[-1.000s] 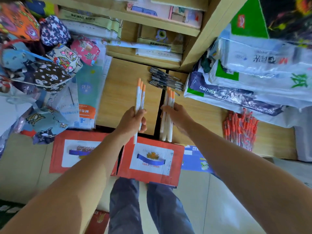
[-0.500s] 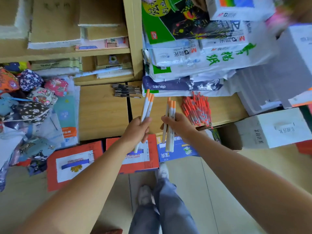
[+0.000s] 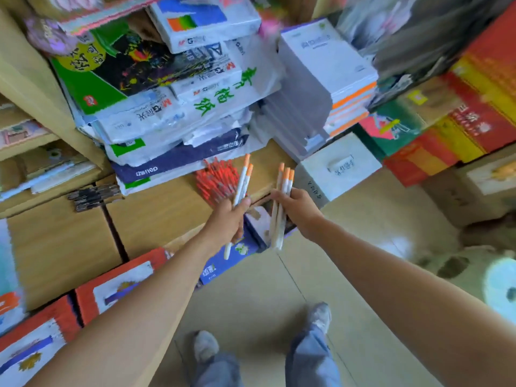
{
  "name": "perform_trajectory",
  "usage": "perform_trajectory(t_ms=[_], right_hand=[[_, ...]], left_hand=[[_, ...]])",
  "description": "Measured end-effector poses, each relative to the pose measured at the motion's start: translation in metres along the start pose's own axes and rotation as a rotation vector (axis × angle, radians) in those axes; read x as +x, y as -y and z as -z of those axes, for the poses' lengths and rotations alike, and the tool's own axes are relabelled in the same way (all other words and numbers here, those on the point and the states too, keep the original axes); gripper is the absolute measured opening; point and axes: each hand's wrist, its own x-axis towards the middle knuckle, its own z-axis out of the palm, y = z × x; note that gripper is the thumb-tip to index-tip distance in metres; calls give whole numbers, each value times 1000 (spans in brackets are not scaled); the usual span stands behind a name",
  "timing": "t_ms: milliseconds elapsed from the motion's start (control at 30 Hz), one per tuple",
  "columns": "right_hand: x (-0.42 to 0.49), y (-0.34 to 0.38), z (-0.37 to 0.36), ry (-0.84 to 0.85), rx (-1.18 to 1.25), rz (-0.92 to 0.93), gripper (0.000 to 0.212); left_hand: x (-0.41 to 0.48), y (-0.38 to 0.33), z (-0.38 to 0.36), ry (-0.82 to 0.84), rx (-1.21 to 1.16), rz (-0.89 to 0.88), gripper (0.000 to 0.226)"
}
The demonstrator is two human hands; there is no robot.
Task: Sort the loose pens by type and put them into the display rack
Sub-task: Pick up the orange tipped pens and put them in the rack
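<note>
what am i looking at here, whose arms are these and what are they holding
There is no machine: the camera sits on a person's head and looks down along their bare arms. The left hand grips white pens with orange caps; the right hand grips a similar bunch. Beyond them, on cardboard boxes, lie a pile of red pens and some black pens, beside stacked paper packs. The person's shoes stand on the floor below.

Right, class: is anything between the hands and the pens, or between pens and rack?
Nothing: the left hand grips two pens, the right hand several. No rack is in view, so that path cannot be judged.
</note>
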Motion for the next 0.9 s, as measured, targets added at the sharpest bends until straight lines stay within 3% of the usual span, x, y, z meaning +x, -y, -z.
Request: perform_trajectory(t_ms=[233, 433, 633, 900], right_hand=[[37, -7, 162, -64, 32, -22, 22], [76, 16, 262, -69, 10, 36, 30], [136, 52, 327, -139, 97, 0, 29], [236, 119, 387, -183, 88, -15, 37]], left_hand=[[46, -71, -142, 17, 6, 0, 19], [95, -131, -243, 18, -84, -2, 20], [162, -186, -281, 68, -108, -42, 17], [270, -261, -307, 46, -57, -114, 41]])
